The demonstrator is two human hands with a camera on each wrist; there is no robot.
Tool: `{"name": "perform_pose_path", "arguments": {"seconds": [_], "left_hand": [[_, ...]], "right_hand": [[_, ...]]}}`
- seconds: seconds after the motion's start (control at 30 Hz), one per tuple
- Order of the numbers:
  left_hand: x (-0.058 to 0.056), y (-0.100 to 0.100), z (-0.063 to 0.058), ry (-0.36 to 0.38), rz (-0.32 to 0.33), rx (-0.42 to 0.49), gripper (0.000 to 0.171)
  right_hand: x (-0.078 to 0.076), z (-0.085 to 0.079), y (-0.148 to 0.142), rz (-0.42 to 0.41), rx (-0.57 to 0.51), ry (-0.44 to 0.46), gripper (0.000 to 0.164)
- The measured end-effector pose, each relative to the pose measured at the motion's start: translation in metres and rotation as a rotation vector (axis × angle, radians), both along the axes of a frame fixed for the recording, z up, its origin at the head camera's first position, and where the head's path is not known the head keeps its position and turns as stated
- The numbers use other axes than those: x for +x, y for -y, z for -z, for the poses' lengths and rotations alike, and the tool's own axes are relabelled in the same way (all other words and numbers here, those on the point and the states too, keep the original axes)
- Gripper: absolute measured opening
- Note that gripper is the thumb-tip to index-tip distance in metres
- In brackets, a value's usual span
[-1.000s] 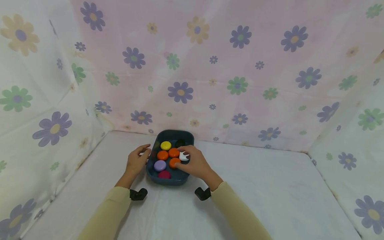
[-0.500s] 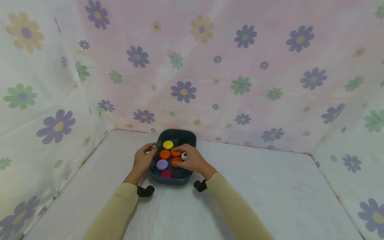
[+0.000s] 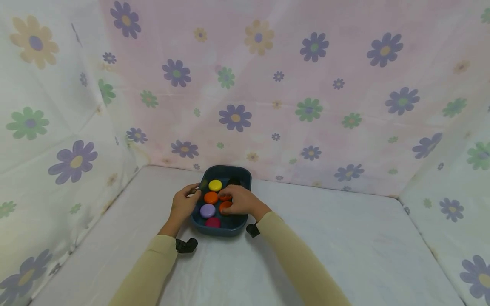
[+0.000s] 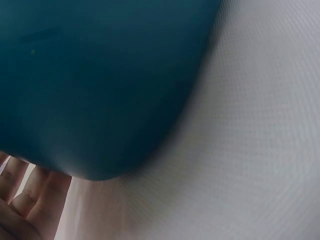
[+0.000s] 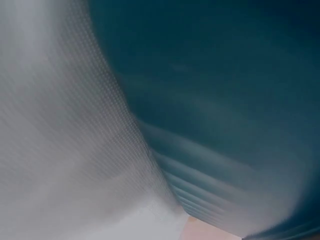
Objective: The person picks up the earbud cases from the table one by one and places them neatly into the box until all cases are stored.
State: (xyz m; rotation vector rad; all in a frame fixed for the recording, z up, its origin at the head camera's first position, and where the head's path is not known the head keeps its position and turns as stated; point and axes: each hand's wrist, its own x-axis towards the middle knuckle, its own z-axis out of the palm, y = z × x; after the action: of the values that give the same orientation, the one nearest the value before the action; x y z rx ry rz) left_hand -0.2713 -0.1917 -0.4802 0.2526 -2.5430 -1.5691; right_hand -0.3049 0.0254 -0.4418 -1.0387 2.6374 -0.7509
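Note:
A dark blue rectangular bin (image 3: 220, 230) stands on the white cloth. It holds round glossy discs: yellow (image 3: 215, 185), orange (image 3: 211, 197), lilac (image 3: 208, 211) and crimson (image 3: 212, 222). My left hand (image 3: 183, 205) is at the bin's left rim, its thumb tip overlapping the edge; in the left wrist view straight fingers (image 4: 47, 200) lie along the outer wall. Over the bin's right side is my right hand (image 3: 243, 200), thumb and fingertips spread over two more orange discs, the lower one (image 3: 226, 206) partly covered. Whatever lies beneath its palm is hidden.
A dark round piece (image 3: 233, 182) sits at the bin's back right. White cloth (image 3: 325, 238) covers the table, and a flowered curtain (image 3: 268, 119) rises behind it and on both sides. Dark wrist mounts (image 3: 186, 245) jut from both wrists.
My right hand has shifted left across the bin, covering the white piece seen earlier. The left hand has drawn closer to the left rim. The head view has turned slightly left.

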Motion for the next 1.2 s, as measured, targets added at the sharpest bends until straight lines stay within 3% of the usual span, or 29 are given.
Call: {"name": "perform_pose_path", "arguments": {"seconds": [0.37, 0.8, 1.2], "left_hand": [[0.001, -0.001, 0.0, -0.017, -0.006, 0.021, 0.038], [0.003, 0.0, 0.001, -0.019, -0.01, 0.014, 0.038], [0.002, 0.0, 0.001, -0.023, -0.007, 0.011, 0.039]], "right_hand": [[-0.003, 0.005, 0.005, -0.005, 0.161, -0.088, 0.044], [0.002, 0.006, 0.01, 0.045, 0.279, -0.122, 0.041], [0.002, 0.008, 0.011, 0.069, 0.273, -0.115, 0.036]]}}
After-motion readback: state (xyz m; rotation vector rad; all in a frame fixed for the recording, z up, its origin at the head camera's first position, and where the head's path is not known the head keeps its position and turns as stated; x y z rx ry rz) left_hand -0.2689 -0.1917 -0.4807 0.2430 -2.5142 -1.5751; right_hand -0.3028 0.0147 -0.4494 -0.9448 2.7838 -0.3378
